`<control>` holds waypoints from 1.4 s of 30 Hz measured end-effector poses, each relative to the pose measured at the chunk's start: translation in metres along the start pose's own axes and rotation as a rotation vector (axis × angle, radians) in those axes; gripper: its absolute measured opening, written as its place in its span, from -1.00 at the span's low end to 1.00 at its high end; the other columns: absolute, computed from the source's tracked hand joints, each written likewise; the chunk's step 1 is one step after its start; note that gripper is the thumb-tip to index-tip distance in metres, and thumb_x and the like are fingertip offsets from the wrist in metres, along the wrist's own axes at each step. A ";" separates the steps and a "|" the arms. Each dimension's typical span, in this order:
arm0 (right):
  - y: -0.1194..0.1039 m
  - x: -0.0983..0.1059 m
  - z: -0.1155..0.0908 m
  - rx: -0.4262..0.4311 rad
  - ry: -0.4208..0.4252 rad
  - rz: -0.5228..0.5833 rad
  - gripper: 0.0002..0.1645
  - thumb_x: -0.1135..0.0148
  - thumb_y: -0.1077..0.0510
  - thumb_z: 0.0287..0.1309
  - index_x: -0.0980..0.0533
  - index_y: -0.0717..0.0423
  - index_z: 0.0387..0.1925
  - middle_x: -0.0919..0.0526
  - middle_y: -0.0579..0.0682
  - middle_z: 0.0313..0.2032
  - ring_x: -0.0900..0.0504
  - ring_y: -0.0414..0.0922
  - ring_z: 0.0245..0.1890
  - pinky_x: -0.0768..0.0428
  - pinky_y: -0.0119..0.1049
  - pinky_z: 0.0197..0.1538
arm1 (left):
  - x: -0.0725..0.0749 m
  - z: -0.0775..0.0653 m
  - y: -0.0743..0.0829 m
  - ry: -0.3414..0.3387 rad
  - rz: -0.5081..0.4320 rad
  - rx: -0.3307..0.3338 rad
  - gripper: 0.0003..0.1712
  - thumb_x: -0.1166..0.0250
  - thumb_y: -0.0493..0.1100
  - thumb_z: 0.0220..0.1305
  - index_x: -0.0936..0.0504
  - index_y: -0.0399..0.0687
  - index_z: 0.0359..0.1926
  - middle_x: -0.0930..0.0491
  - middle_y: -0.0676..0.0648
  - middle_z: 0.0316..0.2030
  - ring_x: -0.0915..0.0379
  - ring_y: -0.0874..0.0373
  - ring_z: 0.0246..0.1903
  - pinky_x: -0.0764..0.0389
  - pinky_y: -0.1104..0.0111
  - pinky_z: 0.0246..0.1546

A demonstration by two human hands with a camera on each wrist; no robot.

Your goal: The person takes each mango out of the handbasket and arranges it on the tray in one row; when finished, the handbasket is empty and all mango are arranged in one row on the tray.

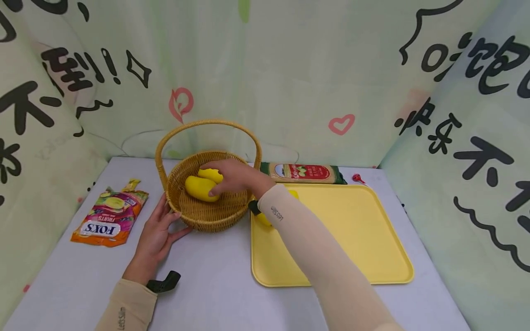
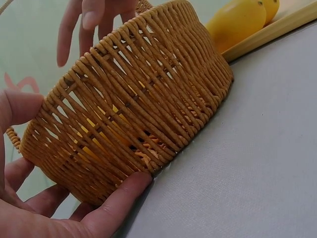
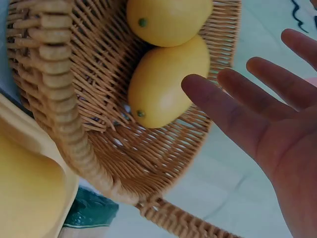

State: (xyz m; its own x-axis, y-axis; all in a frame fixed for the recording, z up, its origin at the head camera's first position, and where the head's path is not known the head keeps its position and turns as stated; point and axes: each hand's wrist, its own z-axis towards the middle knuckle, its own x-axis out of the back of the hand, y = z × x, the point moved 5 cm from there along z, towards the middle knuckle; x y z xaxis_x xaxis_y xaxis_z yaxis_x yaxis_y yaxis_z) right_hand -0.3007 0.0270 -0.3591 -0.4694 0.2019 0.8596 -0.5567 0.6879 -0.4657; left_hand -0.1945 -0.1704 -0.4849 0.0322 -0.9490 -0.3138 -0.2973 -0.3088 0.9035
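A wicker basket (image 1: 212,224) with a tall arched handle stands on the table. Two yellow mangoes (image 1: 200,188) lie inside it, side by side. My left hand (image 1: 156,234) grips the basket's near left side, with one fingertip at the rim and others low along the wicker wall (image 2: 124,99). Over the basket reaches my right hand (image 1: 233,177). In the right wrist view its fingers (image 3: 223,106) are spread and fairly straight beside the lower mango (image 3: 166,87), with nothing held. More mangoes (image 2: 240,22) rest on the yellow tray (image 1: 343,239), partly hidden by the right sleeve in the head view.
Left of the basket lies a FOX'S fruit candy bag (image 1: 109,216). Behind the tray is a long packet with a red label (image 1: 304,173), and a small red wrapped item (image 1: 358,178) is at its right. Printed curtains (image 1: 298,92) enclose the white table (image 1: 207,285).
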 end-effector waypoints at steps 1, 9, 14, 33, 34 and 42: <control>0.000 -0.001 0.002 -0.012 0.000 -0.001 -0.09 -0.46 -0.10 0.31 -0.31 -0.13 0.59 -0.41 0.00 0.55 -0.39 0.04 0.54 -0.39 -0.08 0.58 | 0.000 0.000 0.000 -0.002 -0.003 -0.003 -0.11 0.01 -0.21 0.68 0.18 0.76 0.64 0.31 0.18 0.74 0.08 -0.09 0.68 -0.49 -0.23 0.34; 0.003 -0.011 0.017 -0.082 -0.045 -0.007 -0.12 -0.46 -0.06 0.32 -0.33 -0.08 0.58 -0.43 0.01 0.54 -0.36 0.01 0.55 -0.36 -0.09 0.60 | 0.001 0.001 -0.003 -0.015 -0.009 -0.013 -0.13 -0.01 -0.19 0.68 0.16 0.77 0.64 0.29 0.18 0.74 0.08 -0.07 0.68 -0.51 -0.24 0.32; 0.002 -0.017 0.026 -0.093 -0.078 -0.073 -0.14 -0.42 -0.10 0.34 -0.33 -0.10 0.58 -0.46 0.00 0.51 -0.40 0.00 0.51 -0.35 -0.09 0.60 | 0.003 0.001 -0.002 -0.017 -0.010 -0.025 -0.13 -0.01 -0.18 0.69 0.16 0.76 0.64 0.29 0.18 0.74 0.09 -0.08 0.68 -0.51 -0.25 0.32; -0.022 -0.028 0.039 -0.144 -0.201 -0.167 -0.14 -0.39 -0.11 0.37 -0.29 -0.25 0.61 -0.41 -0.09 0.53 -0.38 -0.11 0.49 -0.34 -0.10 0.59 | -0.001 0.001 -0.001 -0.029 -0.015 -0.022 -0.13 0.02 -0.22 0.68 0.15 0.75 0.65 0.28 0.17 0.74 0.06 -0.08 0.68 -0.51 -0.24 0.32; -0.022 -0.028 0.039 -0.154 -0.208 -0.169 -0.15 -0.39 -0.11 0.38 -0.29 -0.26 0.60 -0.41 -0.11 0.54 -0.38 -0.11 0.49 -0.34 -0.09 0.60 | -0.001 0.001 -0.001 -0.029 -0.015 -0.019 -0.13 0.02 -0.22 0.68 0.15 0.75 0.65 0.28 0.17 0.74 0.06 -0.08 0.68 -0.51 -0.24 0.32; -0.028 -0.035 0.041 -0.215 -0.251 -0.222 -0.16 -0.38 -0.10 0.39 -0.28 -0.36 0.61 -0.34 -0.16 0.59 -0.28 -0.15 0.59 -0.27 -0.15 0.64 | 0.001 -0.001 -0.002 -0.013 -0.014 0.002 -0.12 0.01 -0.21 0.68 0.16 0.79 0.63 0.29 0.20 0.73 0.08 -0.09 0.68 -0.51 -0.22 0.32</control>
State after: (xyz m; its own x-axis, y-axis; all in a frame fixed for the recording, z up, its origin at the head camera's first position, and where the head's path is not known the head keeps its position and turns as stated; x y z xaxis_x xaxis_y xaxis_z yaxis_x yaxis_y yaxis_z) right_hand -0.2967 -0.0277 -0.3847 -0.5217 -0.1267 0.8437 -0.5196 0.8315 -0.1964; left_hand -0.1935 -0.1707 -0.4866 0.0235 -0.9437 -0.3298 -0.2988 -0.3215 0.8986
